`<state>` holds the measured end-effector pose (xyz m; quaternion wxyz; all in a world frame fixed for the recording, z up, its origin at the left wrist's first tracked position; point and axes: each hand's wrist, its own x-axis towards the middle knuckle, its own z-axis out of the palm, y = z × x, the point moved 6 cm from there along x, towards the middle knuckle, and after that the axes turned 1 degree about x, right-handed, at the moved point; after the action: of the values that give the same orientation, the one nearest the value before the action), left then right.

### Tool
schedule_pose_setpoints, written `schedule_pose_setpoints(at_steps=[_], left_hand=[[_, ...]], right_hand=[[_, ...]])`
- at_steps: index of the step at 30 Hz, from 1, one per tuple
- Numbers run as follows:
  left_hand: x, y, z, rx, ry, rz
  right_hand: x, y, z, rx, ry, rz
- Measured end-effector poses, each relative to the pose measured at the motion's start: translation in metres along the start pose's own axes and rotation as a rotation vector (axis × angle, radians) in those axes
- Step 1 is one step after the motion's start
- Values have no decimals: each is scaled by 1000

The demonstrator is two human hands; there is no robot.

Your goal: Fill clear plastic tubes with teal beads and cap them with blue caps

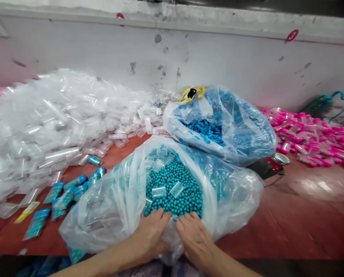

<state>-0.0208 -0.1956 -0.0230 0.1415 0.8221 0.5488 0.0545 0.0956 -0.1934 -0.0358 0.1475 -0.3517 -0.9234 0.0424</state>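
Note:
A large clear plastic bag lies open in front of me, full of small teal beads. Several clear plastic cases rest on top of the beads. At the bag's near rim, my left hand has its fingers curled over the plastic. My right hand grips the same rim just beside it, its fingers bent over the edge. Both thumbs are mostly hidden behind the hands and the folded plastic.
Behind stands a second bag of blue caps. Clear empty cases are heaped at left, near filled teal cases and a yellow strip. Pink-capped cases pile up at right. A wall closes off the red table.

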Motion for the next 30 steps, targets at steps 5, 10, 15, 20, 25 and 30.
schedule_pose_setpoints(at_steps=[5,10,15,20,25,30], left_hand=[[2,19,26,264,180,91],[-19,22,35,247,258,232],[-14,11,11,80,201,100],[-12,9,22,317,299,134],[-21,-1,44,283,190,63],[1,-1,8,75,96,-128]], right_hand=[[7,5,-6,-138,250,42],[-7,6,12,-32,147,45],[-17,4,5,146,-83,-21],[-18,-1,20,-35,75,-100],[-25,3,25,96,-104,-154],[12,15,-40,472,-275,-3]])
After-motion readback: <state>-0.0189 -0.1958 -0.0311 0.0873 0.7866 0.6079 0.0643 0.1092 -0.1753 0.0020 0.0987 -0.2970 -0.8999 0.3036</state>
